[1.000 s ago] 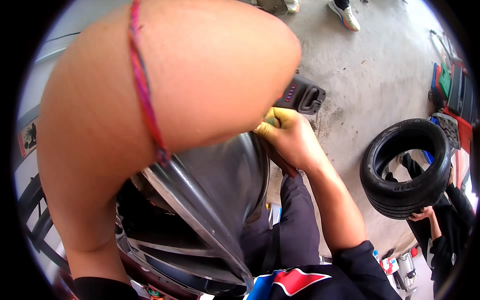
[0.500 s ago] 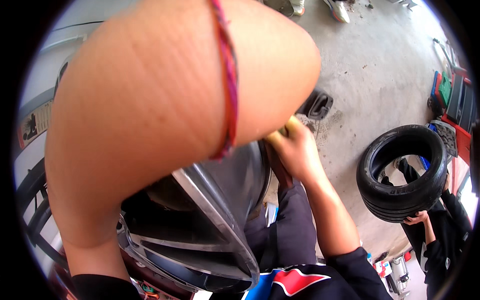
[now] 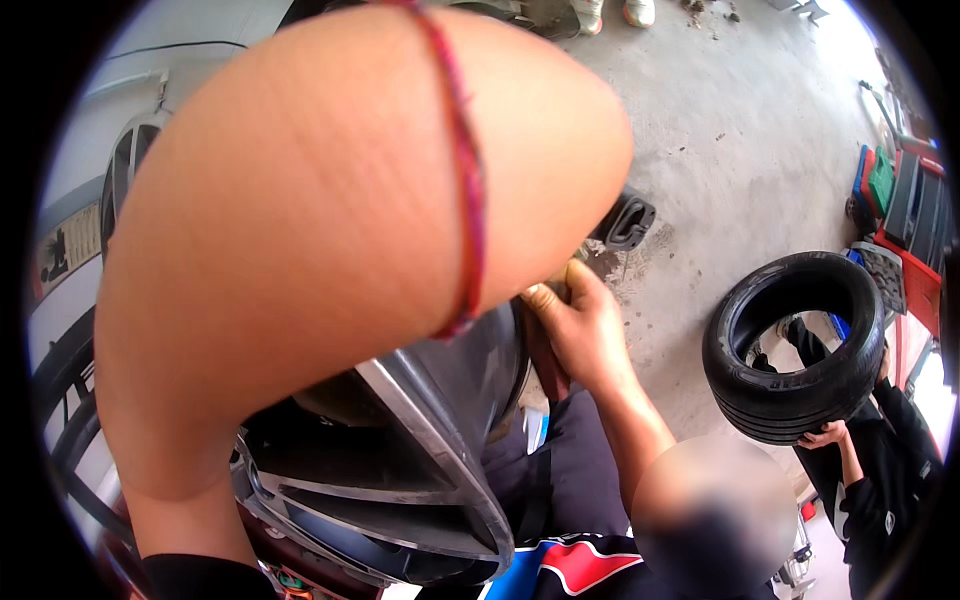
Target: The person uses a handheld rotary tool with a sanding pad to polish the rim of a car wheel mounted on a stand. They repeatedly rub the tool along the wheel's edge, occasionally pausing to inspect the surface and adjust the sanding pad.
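An alloy wheel (image 3: 440, 400) with metallic spokes and a dark barrel is held close to my body. My left arm (image 3: 300, 220) crosses very near the camera, with a braided red and purple band around it. That arm hides much of the wheel, and the fingers of my left hand are out of sight behind it. At the wheel's far right edge, my right hand (image 3: 587, 320) is closed, thumb over the edge and fingers curled. Its grip is partly hidden. A blurred round patch covers part of my right arm.
On the right, another person's hand (image 3: 825, 435) supports a black tire (image 3: 735, 395). Beyond my right hand is a black ribbed-looking part (image 3: 630, 222). A person's shoes (image 3: 638, 12) stand at the top. Dark wheels (image 3: 60, 370) line the left; red storage equipment (image 3: 915, 280) stands far right.
My right hand sits slightly lower and farther left in view, still at the wheel's edge. The other person's tire appears a little farther left, and the shoes at the top have shifted left.
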The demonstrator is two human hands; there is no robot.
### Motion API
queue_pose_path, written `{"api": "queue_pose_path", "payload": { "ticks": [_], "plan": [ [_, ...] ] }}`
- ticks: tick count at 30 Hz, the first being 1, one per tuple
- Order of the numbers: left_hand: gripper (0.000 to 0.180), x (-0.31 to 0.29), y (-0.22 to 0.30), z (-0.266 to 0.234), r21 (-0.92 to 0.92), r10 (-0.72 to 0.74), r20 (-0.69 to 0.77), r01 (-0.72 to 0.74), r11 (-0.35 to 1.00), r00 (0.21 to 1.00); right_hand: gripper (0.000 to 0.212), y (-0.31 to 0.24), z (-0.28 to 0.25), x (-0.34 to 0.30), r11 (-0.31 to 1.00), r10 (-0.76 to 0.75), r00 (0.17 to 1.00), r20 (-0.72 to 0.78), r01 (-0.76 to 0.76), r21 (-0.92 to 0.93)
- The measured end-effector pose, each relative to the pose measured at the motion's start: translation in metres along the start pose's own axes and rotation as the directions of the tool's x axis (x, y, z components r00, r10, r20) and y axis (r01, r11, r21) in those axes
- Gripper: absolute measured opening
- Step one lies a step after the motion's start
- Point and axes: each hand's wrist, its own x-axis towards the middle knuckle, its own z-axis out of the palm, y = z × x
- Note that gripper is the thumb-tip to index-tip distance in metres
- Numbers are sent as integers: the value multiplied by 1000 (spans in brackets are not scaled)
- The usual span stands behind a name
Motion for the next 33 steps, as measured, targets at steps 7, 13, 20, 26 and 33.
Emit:
{"api": "queue_pose_path", "payload": {
  "ticks": [7, 13, 20, 26, 33],
  "plan": [
    [14, -6, 1, -5, -10, -33, 73, 33, 999, 997, 39, 0, 8, -27, 988, 0, 1000, -21, -3, -152],
    [14, 8, 1, -3, -13, 2, 120, 0, 1000, 993, 38, -1, 4, 4, 1000, 21, 997, -77, -22, -9],
    [15, 5, 17, -32, -7, -136, 356, 148, 989, 925, 37, -15, 13, -16, 999, 4, 997, -82, -8, -39],
    [16, 11, 4, -21, -43, 12, 337, 3, 999, 942, 34, 24, 12, -44, 989, -85, 982, -166, 62, -137],
    [14, -12, 2, -21, 2, 25, 273, -26, 1000, 962, 34, 14, 13, -37, 995, -29, 998, -53, 24, -98]
  ]
}}
